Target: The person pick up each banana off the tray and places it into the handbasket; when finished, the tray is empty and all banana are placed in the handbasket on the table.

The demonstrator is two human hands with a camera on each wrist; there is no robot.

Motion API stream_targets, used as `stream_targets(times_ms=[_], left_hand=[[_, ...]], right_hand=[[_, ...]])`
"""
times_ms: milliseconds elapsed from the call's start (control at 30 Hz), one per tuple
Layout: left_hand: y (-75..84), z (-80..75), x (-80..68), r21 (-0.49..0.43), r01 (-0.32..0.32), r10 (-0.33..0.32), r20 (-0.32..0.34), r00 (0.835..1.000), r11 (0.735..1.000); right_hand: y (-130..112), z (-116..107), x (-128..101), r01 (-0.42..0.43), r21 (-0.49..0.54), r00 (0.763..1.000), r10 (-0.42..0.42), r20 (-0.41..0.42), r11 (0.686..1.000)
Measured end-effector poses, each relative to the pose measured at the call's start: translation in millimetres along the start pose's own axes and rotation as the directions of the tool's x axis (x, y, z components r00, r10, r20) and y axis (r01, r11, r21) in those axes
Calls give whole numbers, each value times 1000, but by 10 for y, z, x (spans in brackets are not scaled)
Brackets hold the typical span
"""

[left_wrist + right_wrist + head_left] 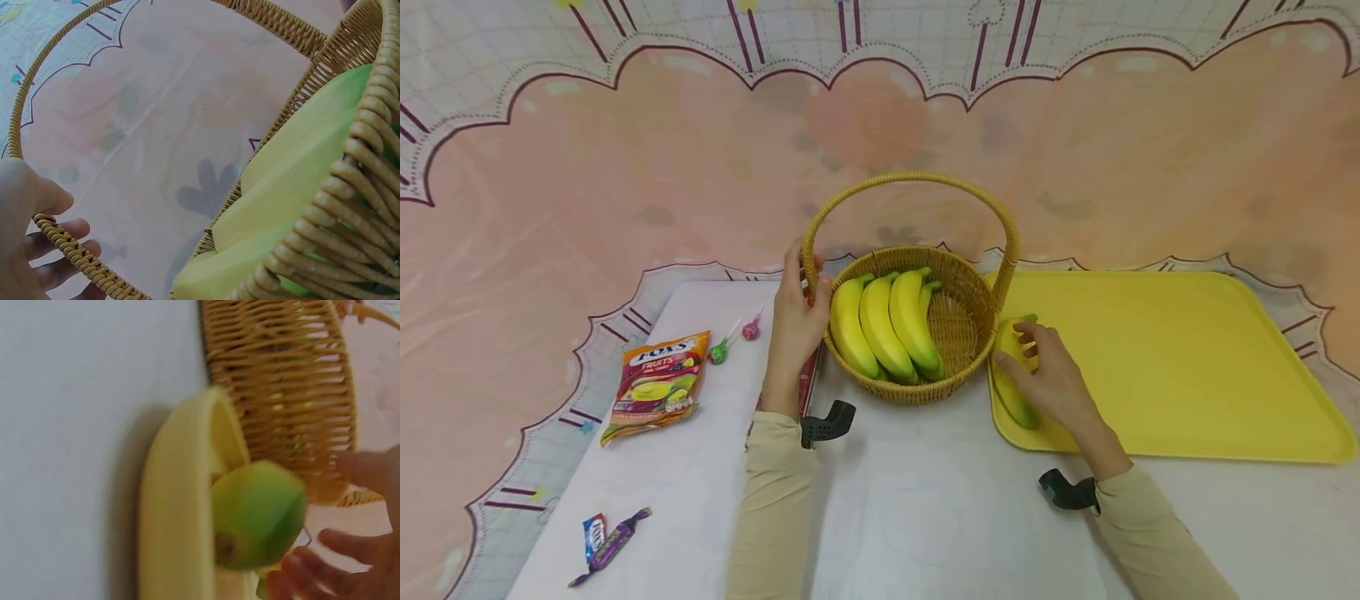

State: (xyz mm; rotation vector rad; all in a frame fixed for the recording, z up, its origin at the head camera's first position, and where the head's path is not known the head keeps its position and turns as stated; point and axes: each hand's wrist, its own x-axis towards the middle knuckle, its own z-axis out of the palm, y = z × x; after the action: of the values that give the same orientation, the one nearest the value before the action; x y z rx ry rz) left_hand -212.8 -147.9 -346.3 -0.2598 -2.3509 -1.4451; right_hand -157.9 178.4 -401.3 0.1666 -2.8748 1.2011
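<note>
A wicker basket (pixel 917 393) with a tall arched handle (pixel 910 177) stands mid-table, with several yellow bananas (pixel 872 329) side by side in its left part. My left hand (pixel 797 321) holds the handle's left side; in the left wrist view the thumb (pixel 53 195) lies on one side and fingers pass behind the wicker. Another banana (pixel 1013 402) lies on the left end of a yellow tray (pixel 1180 358), close beside the basket. Over this banana hovers my right hand (pixel 1051 371), its fingers loosely bent and apart from the fruit in the right wrist view.
On the left lie an orange candy bag (pixel 658 383), a green lollipop (pixel 718 352) and a pink lollipop (pixel 751 329). Nearer the front are a purple wrapped candy (pixel 613 546) and a small blue packet (pixel 593 533). A red item (pixel 807 383) is partly hidden beneath my left arm.
</note>
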Motion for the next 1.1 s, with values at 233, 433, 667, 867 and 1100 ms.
stream_targets(times_ms=[233, 433, 667, 867, 1100], left_hand=[[-44, 15, -24, -6, 10, -10, 3, 1000, 1000], [-45, 19, -47, -11, 17, -16, 14, 1000, 1000], [-37, 20, -29, -9, -10, 10, 11, 1000, 1000], [-29, 20, -24, -1, -11, 11, 10, 1000, 1000], [-27, 1, -27, 3, -5, 5, 0, 1000, 1000]], right_hand=[[120, -7, -9, -115, -86, 977, 128, 168, 990], [151, -65, -127, -112, -24, 975, 114, 193, 993], [124, -159, -342, -53, 46, 989, 46, 139, 998], [24, -201, -547, 27, 72, 997, -33, 76, 997], [-167, -204, -638, 165, 140, 986, -165, -12, 976]])
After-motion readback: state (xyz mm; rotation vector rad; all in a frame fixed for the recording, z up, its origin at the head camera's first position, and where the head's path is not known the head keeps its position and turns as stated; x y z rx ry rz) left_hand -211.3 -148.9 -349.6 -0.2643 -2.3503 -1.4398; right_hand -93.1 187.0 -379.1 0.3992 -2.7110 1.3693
